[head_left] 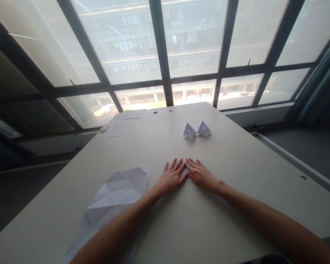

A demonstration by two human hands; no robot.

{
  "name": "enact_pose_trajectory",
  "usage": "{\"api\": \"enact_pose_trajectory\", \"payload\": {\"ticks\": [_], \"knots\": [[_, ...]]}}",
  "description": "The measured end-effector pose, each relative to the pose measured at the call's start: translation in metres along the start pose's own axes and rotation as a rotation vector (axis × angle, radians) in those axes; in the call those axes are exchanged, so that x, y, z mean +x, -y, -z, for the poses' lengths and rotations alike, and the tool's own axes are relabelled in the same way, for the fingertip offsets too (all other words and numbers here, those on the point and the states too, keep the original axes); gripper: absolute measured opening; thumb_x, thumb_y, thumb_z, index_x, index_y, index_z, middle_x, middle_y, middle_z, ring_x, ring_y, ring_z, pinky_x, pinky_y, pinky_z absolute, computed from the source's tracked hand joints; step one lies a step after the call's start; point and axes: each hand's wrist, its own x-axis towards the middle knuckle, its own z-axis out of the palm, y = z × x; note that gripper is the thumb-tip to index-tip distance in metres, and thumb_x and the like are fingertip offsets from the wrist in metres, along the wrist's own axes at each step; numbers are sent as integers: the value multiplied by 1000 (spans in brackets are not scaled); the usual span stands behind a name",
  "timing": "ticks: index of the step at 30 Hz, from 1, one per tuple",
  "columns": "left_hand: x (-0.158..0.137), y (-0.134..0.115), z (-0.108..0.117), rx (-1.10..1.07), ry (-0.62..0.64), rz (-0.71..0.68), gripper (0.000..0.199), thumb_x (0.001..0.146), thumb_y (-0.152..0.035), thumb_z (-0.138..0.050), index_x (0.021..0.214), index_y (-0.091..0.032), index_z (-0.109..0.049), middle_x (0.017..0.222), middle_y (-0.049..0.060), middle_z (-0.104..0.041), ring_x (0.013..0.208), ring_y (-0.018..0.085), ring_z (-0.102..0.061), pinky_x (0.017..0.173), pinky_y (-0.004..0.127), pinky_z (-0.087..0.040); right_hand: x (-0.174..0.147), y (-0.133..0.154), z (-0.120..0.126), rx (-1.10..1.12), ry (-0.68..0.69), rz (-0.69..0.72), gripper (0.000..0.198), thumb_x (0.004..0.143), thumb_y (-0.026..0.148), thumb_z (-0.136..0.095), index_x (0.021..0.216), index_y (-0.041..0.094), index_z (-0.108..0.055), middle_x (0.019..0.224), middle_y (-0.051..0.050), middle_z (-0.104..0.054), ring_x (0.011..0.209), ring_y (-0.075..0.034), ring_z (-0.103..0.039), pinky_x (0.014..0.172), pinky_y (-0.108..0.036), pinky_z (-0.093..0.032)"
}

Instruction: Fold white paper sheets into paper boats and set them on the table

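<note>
My left hand lies flat with its fingers spread, pressing on a small piece of white paper. Beside it, my right hand is also flat on the paper, fingers stretched forward. The hands nearly meet and cover most of the paper, so its shape is hidden. Beyond them stand two folded paper boats, a left boat and a right boat, close together. Under and beside my left forearm is a large creased sheet of paper, unfolded and slightly raised along its creases.
The white table runs forward to a wall of framed windows. Several flat paper sheets lie at the far left of the table. A dark round spot shows near the far edge. A blue curtain hangs at the right.
</note>
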Motion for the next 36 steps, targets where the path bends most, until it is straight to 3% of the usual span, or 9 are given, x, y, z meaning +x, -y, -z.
{"api": "enact_pose_trajectory", "payload": {"ticks": [9, 16, 19, 22, 25, 29, 36], "knots": [[0, 2, -2, 35, 0, 40, 73, 96, -63, -15, 154, -20, -19, 160, 6, -14, 148, 27, -7, 117, 54, -9, -5, -5, -3, -3, 71, -199, 71, 97, 50, -27, 150, 2, -27, 157, -19, -21, 146, -27, -15, 118, -48, -10], [-1, 5, -4, 54, 53, 249, 94, 90, -72, -17, 151, -1, -18, 158, 22, -8, 147, 33, -3, 116, 57, -7, -6, -10, 0, -20, 94, -288, 75, 96, 53, -26, 150, 0, -26, 157, -19, -19, 147, -27, -13, 118, -48, -9], [0, 5, -7, 40, 44, 324, 89, 93, -66, -18, 150, 3, -18, 157, 25, -7, 147, 35, -2, 115, 58, -9, -6, -9, -1, -21, 90, -294, 76, 95, 52, -26, 149, -1, -25, 157, -19, -19, 147, -27, -13, 118, -48, -9], [2, 3, -6, 31, -72, 377, 76, 98, -52, -21, 149, 3, -18, 157, 25, -10, 147, 33, -4, 115, 57, -10, -6, -8, -3, -18, 85, -301, 76, 95, 51, -27, 149, -2, -25, 157, -20, -18, 147, -28, -13, 118, -48, -8], [3, -1, -2, 38, -204, 215, 62, 100, -38, -22, 152, -5, -16, 159, 18, -11, 148, 26, -3, 118, 50, -8, -6, -8, -5, -16, 72, -299, 75, 95, 51, -28, 149, -1, -26, 157, -20, -19, 147, -28, -12, 118, -47, -8], [3, -6, 0, -3, -105, -79, 53, 100, -34, -24, 152, -22, -25, 160, 5, -19, 148, 20, -11, 119, 44, -12, -5, -11, -7, -2, 61, -264, 74, 95, 52, -28, 149, 1, -27, 157, -19, -20, 147, -27, -12, 118, -47, -9], [1, 0, -2, -6, -20, -59, 58, 100, -47, -26, 152, -22, -24, 160, 5, -18, 148, 24, -11, 119, 47, -11, -8, -23, -4, -2, 75, -277, 66, 98, 44, -20, 151, 5, -25, 158, -16, -19, 147, -25, -12, 118, -50, -5]]}}
